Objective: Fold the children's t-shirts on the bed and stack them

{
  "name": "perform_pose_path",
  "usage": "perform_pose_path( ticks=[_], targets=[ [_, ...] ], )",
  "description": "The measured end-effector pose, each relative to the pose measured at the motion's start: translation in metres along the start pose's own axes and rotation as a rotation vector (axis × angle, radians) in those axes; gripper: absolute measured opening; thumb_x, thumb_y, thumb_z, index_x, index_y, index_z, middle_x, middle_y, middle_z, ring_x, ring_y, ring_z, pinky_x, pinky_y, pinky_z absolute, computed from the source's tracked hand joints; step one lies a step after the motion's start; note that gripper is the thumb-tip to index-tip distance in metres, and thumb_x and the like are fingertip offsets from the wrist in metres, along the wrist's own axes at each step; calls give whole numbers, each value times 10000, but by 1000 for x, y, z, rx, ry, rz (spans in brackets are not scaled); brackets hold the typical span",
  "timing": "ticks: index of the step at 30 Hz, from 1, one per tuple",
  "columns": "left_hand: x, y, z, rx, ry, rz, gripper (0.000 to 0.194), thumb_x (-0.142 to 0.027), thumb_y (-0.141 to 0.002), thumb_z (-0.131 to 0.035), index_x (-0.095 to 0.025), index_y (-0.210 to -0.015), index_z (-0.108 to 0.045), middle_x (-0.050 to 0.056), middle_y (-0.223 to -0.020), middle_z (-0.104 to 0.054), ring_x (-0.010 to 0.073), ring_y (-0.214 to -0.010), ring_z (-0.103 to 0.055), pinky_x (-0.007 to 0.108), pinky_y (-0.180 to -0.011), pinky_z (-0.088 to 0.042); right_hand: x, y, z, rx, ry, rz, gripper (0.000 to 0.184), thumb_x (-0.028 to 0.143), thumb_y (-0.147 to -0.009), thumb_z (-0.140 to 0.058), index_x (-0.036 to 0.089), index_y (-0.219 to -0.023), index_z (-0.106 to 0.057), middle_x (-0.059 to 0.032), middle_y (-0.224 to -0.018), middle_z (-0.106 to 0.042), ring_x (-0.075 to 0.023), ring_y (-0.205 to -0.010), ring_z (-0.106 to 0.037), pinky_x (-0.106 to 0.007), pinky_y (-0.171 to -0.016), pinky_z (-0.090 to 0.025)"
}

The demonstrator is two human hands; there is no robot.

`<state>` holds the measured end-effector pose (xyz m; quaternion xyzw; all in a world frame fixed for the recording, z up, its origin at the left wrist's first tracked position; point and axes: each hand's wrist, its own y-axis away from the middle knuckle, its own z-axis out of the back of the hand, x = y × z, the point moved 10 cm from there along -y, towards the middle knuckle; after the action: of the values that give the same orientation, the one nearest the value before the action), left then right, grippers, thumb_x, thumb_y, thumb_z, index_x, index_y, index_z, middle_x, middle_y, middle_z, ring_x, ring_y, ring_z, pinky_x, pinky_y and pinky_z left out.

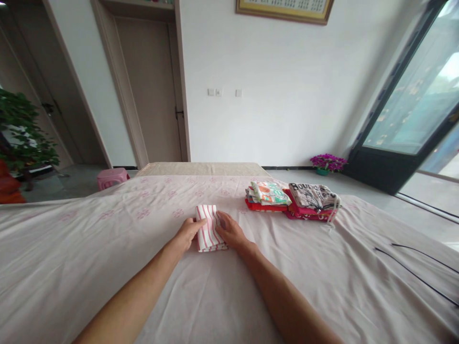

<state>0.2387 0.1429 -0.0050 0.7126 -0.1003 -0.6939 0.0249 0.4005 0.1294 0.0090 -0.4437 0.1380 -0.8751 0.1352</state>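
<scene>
A folded white cloth with red stripes [208,234] lies in front of me on the bed-like covered surface. My left hand [188,233] pinches its left edge, thumb on top and the other fingers tucked at the side or underneath. At the right edge, my right hand [232,232] grips the cloth with bent fingers; part of its fingertips is hidden. Layers of the fold show along the near edge. To the right rests a stack of folded clothes [270,193], a white printed piece on top and red below. Beside it sits another folded stack [313,198] with black lettering and a white drawstring.
A pale sheet with pink flowers [143,215] covers the wide surface, wrinkled in places. Two dark cords [416,270] lie at the right. Beyond the surface are a pink stool [113,177], a pot of purple flowers [327,162], a closed door [147,91] and a leafy plant [25,134].
</scene>
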Motion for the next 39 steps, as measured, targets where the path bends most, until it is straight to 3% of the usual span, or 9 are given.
perform_pose_path(
  ticks=[4, 9, 12, 16, 20, 23, 26, 33, 39],
  targets=[
    [-24, 13, -21, 120, 88, -108, 489, -415, -639, -778, -136, -1020, -651, 59, -856, -739, 207, -788, -678, 298, -725, -509, -22, 5, 19, -102, -503, -267, 806, 349, -726, -719, 239, -1466, -421, -101, -1550, -379, -304, -1432, -328, -463, -1144, -313],
    [-60, 38, -33, 342, 117, -265, 578, -430, -712, -752, -158, -1201, -607, 85, -1084, -715, 222, -938, -673, 313, -830, -512, 18, 18, 8, 280, -937, -314, 627, 535, -763, -717, 196, -1276, -594, -130, -1226, -664, -292, -1079, -646, -425, -889, -516],
    [-68, 41, -27, 337, 42, -248, 642, -471, -734, -736, -176, -1275, -553, 89, -1086, -694, 217, -904, -679, 315, -779, -531, 29, 24, 2, 368, -968, -390, 557, 461, -657, -834, 128, -1073, -671, -117, -978, -727, -230, -822, -692, -364, -757, -546],
    [-67, 35, 3, 157, -45, -245, 703, -557, -772, -664, -214, -1356, -474, 87, -1105, -658, 218, -923, -684, 329, -737, -556, 27, 4, 31, 126, -1037, -389, 407, 358, -668, -847, 132, -961, -676, -66, -851, -727, -171, -724, -679, -303, -713, -564],
    [-39, 24, 45, 5, -210, -318, 738, -536, -734, -667, -183, -1351, -467, 81, -1072, -638, 203, -861, -687, 364, -749, -577, 13, -33, 120, -291, -1137, -245, 301, 291, -735, -792, 158, -966, -652, -34, -830, -725, -160, -704, -680, -282, -682, -592],
    [-6, 15, 75, -119, -371, -362, 690, -503, -713, -652, -196, -1315, -512, 61, -1036, -657, 190, -808, -682, 366, -765, -574, -26, -41, 188, -633, -1076, -297, 192, 212, -773, -723, 161, -931, -627, -19, -791, -707, -152, -673, -668, -266, -631, -599],
    [18, 6, 95, -199, -350, -350, 649, -498, -715, -626, -180, -1274, -542, 60, -981, -682, 208, -830, -698, 364, -782, -578, -78, -21, 220, -917, -922, -531, 200, 149, -761, -702, 168, -928, -593, 9, -733, -660, -149, -661, -661, -279, -612, -610],
    [24, -2, 92, -173, -511, -387, 564, -480, -750, -582, -217, -1249, -558, 47, -994, -706, 217, -866, -704, 348, -796, -566, -118, -12, 218, -958, -849, -668, 261, 150, -833, -649, 193, -1056, -521, -3, -819, -660, -147, -714, -678, -281, -621, -626],
    [29, -4, 92, -149, -560, -391, 545, -487, -774, -549, -209, -1243, -569, 57, -1033, -695, 214, -906, -692, 345, -838, -547, -108, -6, 212, -705, -757, -669, 161, 178, -909, -536, 147, -1067, -549, -58, -783, -695, -157, -643, -679, -304, -591, -607]
  ],
)
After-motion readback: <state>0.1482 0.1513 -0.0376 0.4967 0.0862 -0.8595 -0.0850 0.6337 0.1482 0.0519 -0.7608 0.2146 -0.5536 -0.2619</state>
